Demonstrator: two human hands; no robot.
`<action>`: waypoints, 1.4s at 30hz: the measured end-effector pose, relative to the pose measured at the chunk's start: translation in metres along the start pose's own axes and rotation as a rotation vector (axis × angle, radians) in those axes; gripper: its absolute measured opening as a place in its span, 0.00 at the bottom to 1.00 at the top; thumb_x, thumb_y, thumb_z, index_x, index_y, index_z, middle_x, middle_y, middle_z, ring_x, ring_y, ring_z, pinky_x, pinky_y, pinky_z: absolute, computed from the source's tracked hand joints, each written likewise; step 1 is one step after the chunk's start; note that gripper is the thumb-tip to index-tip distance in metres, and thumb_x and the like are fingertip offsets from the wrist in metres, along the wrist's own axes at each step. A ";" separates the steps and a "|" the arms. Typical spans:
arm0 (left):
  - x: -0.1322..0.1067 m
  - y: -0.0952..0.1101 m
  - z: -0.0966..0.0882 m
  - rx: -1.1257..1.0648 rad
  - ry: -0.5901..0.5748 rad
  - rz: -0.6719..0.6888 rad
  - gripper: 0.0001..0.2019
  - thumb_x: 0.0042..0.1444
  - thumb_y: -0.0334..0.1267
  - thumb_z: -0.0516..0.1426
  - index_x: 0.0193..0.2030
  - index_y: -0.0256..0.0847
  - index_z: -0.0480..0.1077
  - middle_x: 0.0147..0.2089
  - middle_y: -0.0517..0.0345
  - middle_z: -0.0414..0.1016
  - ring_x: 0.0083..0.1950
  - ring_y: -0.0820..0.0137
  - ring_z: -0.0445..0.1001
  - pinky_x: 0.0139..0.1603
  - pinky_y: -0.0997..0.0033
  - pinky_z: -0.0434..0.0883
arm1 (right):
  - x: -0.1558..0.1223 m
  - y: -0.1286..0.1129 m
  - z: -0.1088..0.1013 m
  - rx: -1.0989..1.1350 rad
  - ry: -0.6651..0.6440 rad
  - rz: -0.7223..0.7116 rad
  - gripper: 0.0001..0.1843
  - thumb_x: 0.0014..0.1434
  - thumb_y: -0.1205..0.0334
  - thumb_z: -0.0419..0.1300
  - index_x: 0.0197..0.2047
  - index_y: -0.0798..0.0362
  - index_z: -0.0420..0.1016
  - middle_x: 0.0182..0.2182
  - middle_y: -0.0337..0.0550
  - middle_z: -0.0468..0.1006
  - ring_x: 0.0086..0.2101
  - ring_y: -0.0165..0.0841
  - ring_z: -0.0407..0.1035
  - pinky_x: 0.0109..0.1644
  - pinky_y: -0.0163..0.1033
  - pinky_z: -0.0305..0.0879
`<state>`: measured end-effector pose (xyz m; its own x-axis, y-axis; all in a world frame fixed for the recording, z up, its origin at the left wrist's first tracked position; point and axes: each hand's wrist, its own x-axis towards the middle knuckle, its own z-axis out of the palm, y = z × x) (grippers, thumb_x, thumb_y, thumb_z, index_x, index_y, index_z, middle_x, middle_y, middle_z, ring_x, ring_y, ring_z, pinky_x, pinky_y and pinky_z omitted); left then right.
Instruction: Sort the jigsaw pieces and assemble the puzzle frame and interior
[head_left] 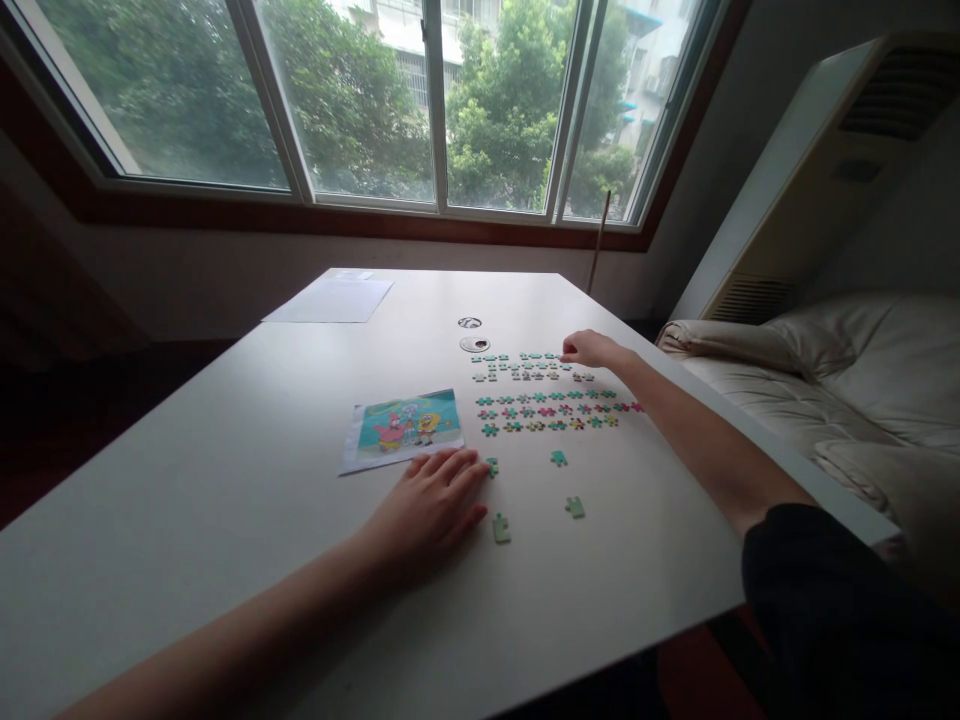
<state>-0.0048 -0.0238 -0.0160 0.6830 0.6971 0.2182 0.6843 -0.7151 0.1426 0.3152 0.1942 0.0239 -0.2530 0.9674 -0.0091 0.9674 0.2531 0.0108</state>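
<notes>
My left hand (431, 500) lies flat on the white table (225, 480), fingers stretched out, just below a cartoon reference picture (405, 428). Its fingertips touch a loose puzzle piece (492, 466). My right hand (589, 348) reaches far across to the top right of the rows of small puzzle pieces (547, 395), fingers curled in a pinch over a piece there. What it pinches is too small to make out. Three more loose pieces lie near the front: one (501, 528), another (574, 507) and a third (558, 458).
A sheet of paper (330, 298) lies at the table's far left corner. Two round cable holes (472, 334) sit behind the pieces. A bed with pillows (817, 370) stands to the right, beside an air conditioner unit (825, 160). Windows run along the back wall.
</notes>
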 end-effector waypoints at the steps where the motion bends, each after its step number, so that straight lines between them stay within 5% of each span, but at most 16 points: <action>1: 0.000 0.000 0.000 -0.005 0.002 -0.004 0.18 0.62 0.41 0.47 0.58 0.42 0.59 0.57 0.48 0.64 0.57 0.56 0.61 0.55 0.51 0.60 | 0.001 0.003 0.000 -0.014 -0.001 0.026 0.12 0.53 0.53 0.59 0.35 0.53 0.76 0.36 0.46 0.77 0.33 0.33 0.69 0.31 0.34 0.57; 9: 0.000 0.001 -0.001 -0.024 0.017 -0.014 0.18 0.61 0.40 0.48 0.57 0.42 0.59 0.57 0.49 0.64 0.57 0.55 0.61 0.55 0.51 0.60 | -0.002 0.011 0.000 -0.052 0.010 0.080 0.13 0.53 0.51 0.59 0.36 0.51 0.76 0.36 0.47 0.77 0.34 0.34 0.69 0.32 0.35 0.58; 23: 0.001 -0.001 0.002 -0.012 -0.005 -0.015 0.18 0.61 0.40 0.48 0.58 0.43 0.59 0.58 0.49 0.63 0.58 0.55 0.60 0.55 0.50 0.60 | 0.029 -0.071 -0.001 0.143 0.003 -0.262 0.10 0.52 0.61 0.61 0.38 0.51 0.78 0.37 0.41 0.78 0.31 0.27 0.68 0.33 0.30 0.58; 29: 0.001 -0.002 0.001 -0.008 -0.019 -0.020 0.19 0.61 0.41 0.48 0.58 0.42 0.59 0.59 0.48 0.63 0.58 0.55 0.60 0.55 0.49 0.59 | 0.037 -0.077 -0.002 0.149 -0.068 -0.283 0.15 0.47 0.58 0.65 0.40 0.52 0.78 0.36 0.43 0.79 0.30 0.29 0.69 0.31 0.32 0.59; 42: 0.001 -0.002 0.002 -0.016 -0.007 -0.020 0.19 0.61 0.41 0.48 0.58 0.42 0.59 0.58 0.49 0.63 0.58 0.55 0.60 0.55 0.49 0.60 | 0.048 -0.081 -0.003 0.215 -0.186 -0.283 0.10 0.44 0.61 0.66 0.32 0.56 0.78 0.31 0.45 0.78 0.30 0.32 0.69 0.30 0.33 0.61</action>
<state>-0.0051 -0.0220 -0.0178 0.6713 0.7114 0.2080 0.6935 -0.7019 0.1624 0.2249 0.2205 0.0260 -0.5227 0.8368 -0.1628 0.8451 0.4836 -0.2277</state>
